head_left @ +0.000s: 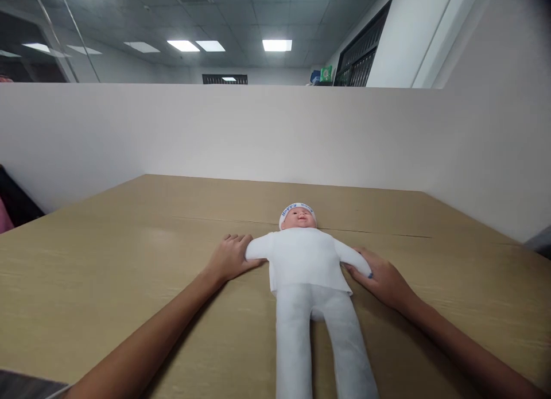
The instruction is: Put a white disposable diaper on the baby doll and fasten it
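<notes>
Two white legs (294, 336) lie nearest to me, below and between the fingers of my left hand (231, 258) and right hand (381, 277); they run out at the bottom edge, so I can't see the feet. They sit slightly parted, probably just soft stuffing finding its own rest. Above them the shirt (303, 255) spreads between my hands, its hem loose over the legs. All this is the doll (312, 293), on its back on the table (107, 272), between both sets of fingers, a spot I judge easy for either hand to reach.

My left fingers curl about the end of one sleeve (260, 247), thumb stretched along the near side toward the shirt. My right hand grips the other sleeve (353, 259), its end lying over the palm; some fingertips are tucked out of sight, and how hard either hand squeezes I cannot tell. Holding by the ends seems to spread the sleeves wide and leave the body flat between them.

Past the fingers, the head (300, 218) in its cap (297, 206) lies across a seam (387, 233). Beyond stands the partition (275, 135), then ceiling lights (276, 45), far off.
</notes>
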Action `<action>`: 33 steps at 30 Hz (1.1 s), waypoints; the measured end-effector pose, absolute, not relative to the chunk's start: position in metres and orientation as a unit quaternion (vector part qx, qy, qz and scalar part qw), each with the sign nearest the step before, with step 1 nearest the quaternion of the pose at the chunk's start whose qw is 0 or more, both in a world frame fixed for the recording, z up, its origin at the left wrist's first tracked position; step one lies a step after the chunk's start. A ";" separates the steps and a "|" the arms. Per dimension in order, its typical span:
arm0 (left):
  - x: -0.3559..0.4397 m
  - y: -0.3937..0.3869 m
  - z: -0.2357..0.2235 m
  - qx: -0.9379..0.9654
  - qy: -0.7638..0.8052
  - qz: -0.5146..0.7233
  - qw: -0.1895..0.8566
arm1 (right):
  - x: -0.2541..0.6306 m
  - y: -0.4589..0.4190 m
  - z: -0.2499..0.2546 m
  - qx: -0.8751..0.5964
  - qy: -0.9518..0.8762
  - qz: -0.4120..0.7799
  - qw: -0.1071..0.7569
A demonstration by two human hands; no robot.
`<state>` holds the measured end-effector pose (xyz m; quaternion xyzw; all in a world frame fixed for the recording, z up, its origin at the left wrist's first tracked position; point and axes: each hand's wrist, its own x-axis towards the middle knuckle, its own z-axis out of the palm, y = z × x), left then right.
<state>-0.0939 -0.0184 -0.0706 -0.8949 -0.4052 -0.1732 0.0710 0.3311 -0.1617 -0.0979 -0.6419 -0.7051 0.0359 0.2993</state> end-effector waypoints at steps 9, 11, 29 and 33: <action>-0.079 0.083 -0.076 -0.867 -0.391 -0.307 0.030 | 0.371 -0.055 -0.102 -0.628 -0.721 0.031 0.292; -0.077 0.102 -0.076 -0.866 -0.381 -0.324 0.020 | 0.378 -0.039 -0.103 -0.625 -0.720 0.014 0.302; -0.082 0.132 -0.083 -0.865 -0.408 -0.292 -0.009 | 0.424 -0.016 -0.134 -0.666 -0.661 -0.139 0.315; -0.085 0.133 -0.084 -0.864 -0.413 -0.287 -0.015 | 0.425 -0.013 -0.135 -0.663 -0.667 -0.115 0.320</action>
